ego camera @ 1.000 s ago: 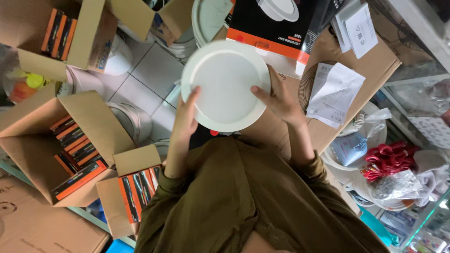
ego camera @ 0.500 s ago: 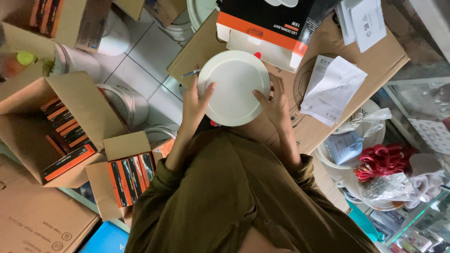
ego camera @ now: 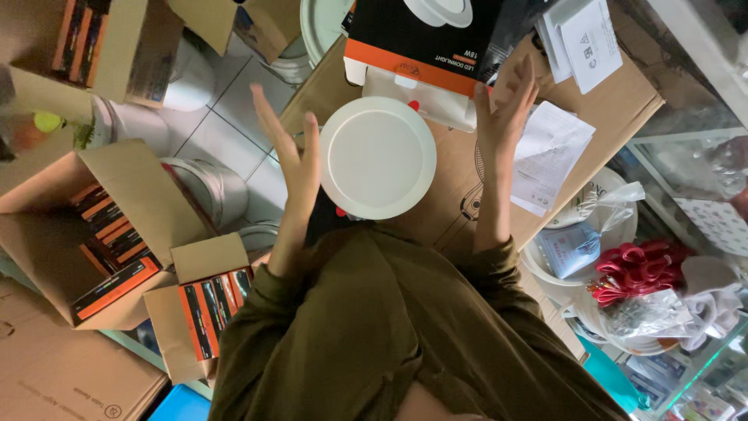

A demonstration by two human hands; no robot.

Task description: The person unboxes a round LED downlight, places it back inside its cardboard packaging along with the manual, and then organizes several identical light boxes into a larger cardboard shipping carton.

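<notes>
A round white downlight panel (ego camera: pixel 379 157) lies flat on a brown cardboard sheet (ego camera: pixel 460 195) in front of me. My left hand (ego camera: pixel 290 160) is raised just left of it, fingers spread, touching nothing. My right hand (ego camera: pixel 505 113) is raised to its right, also spread and empty. A black and orange product box (ego camera: pixel 425 43) with a white inner flap sits just beyond the panel.
Open cardboard cartons (ego camera: pixel 101 226) packed with orange and black boxes stand at the left. White papers (ego camera: pixel 557 152) lie at the right of the sheet. A white bowl (ego camera: pixel 580 242) with a packet, red clips (ego camera: pixel 639 269) and plastic bags crowd the right. Round metal housings (ego camera: pixel 199 187) stand on the tiled floor.
Both hands held the white panel by its rim before. They have let go and lifted apart, and the panel now lies on the cardboard.
</notes>
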